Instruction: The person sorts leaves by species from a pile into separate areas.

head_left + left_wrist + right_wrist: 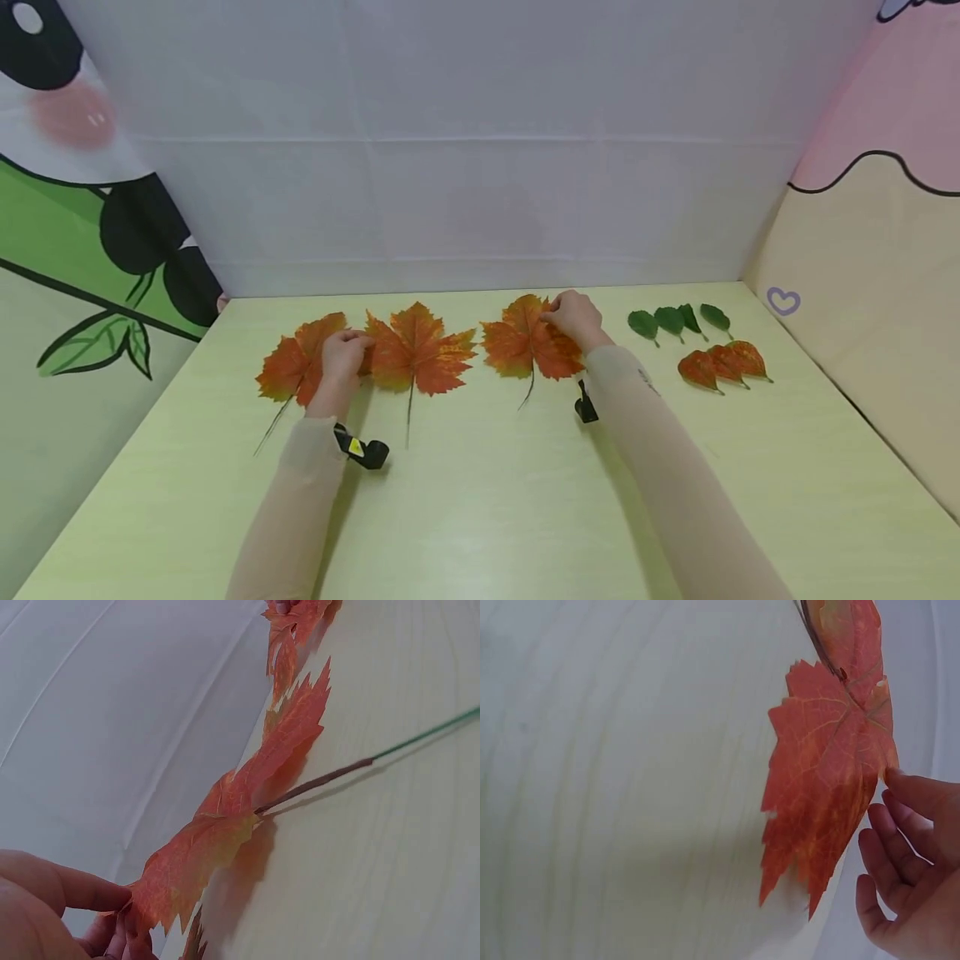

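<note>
Three large orange-red artificial maple leaves lie in a row near the table's far edge. My left hand pinches the left tip of the middle maple leaf between thumb and finger. In the left wrist view that maple leaf arches up from the table, its thin stem trailing away. My left hand also overlaps the left maple leaf in the head view. At the right maple leaf, my right hand pinches the upper right edge. The right wrist view shows its other fingers spread loosely beside the leaf.
Several small green leaves lie in a row at the far right of the table. Just below them are three small orange-red leaves, overlapping. A pale cloth wall rises behind the table's far edge, with printed panels on both sides.
</note>
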Available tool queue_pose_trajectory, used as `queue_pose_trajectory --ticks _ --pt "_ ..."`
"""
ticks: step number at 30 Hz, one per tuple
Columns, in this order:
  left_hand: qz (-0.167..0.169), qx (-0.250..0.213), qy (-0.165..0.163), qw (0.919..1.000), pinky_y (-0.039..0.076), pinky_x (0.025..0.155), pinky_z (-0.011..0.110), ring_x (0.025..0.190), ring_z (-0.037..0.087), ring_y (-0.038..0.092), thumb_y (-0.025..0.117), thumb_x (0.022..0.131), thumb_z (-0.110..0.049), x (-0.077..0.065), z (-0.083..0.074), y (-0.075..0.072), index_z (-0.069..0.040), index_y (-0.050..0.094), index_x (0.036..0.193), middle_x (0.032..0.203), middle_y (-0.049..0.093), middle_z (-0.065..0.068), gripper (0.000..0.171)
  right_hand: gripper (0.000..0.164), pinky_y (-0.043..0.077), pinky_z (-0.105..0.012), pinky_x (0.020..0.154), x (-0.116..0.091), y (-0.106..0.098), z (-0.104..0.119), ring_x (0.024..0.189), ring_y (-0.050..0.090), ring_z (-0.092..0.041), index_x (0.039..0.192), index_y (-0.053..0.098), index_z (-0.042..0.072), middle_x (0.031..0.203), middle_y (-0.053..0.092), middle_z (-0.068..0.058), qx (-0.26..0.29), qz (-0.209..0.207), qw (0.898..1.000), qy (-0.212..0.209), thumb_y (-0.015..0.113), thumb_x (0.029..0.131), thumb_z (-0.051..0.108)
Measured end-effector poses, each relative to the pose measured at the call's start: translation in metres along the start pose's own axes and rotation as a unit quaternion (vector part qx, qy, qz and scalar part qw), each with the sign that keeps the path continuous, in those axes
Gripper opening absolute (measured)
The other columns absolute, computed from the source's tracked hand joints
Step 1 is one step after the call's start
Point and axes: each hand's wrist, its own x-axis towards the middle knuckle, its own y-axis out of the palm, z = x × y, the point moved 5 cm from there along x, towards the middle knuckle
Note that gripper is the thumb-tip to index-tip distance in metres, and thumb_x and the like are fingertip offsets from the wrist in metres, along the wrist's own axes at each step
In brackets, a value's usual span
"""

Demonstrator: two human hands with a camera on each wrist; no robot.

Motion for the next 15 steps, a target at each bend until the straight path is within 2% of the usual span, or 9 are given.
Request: queue_pose_trajectory --ticks 4,11,15 --pt "-0.006 0.013 0.006 0.9999 0.036 0.096 0.039 0.115 0.026 0.039 0.045 0.092 -0.008 0.0 0.001 0.0 0.0 0.042 0.129 0.137 0.036 0.014 0.039 0.022 0.043 -0.032 0.062 -0.001 0.001 -0.001 0.073 0.055 -0.02 0.087 0.065 0.009 0.087 0.065 -0.006 -0.014 0.0 1.0 0.005 0.061 0.086 0.031" --pt "-0.044 0.028 0.013 0.9986 0.039 0.085 0.034 0.1 0.024 0.041 0.046 0.088 -0.007 -0.001 -0.003 -0.004 -0.001 0.037 0.129 0.132 0.039 0.015 0.043 0.034 0.044 -0.042 0.08 -0.001 -0.001 0.0 0.095 0.056 -0.028 0.108 0.056 0.005 0.11 0.06 -0.012 -0.032 0.003 0.999 0.006 0.059 0.087 0.031" --pt "-0.046 0.054 0.032 0.997 0.04 0.082 0.034 0.096 0.023 0.042 0.049 0.09 -0.011 -0.005 -0.012 -0.005 -0.002 0.039 0.126 0.134 0.039 0.014 0.039 0.031 0.044 -0.038 0.072 -0.005 -0.009 0.001 0.089 0.056 -0.027 0.109 0.055 0.006 0.109 0.06 -0.011 -0.029 0.006 1.0 -0.004 0.054 0.09 0.03"
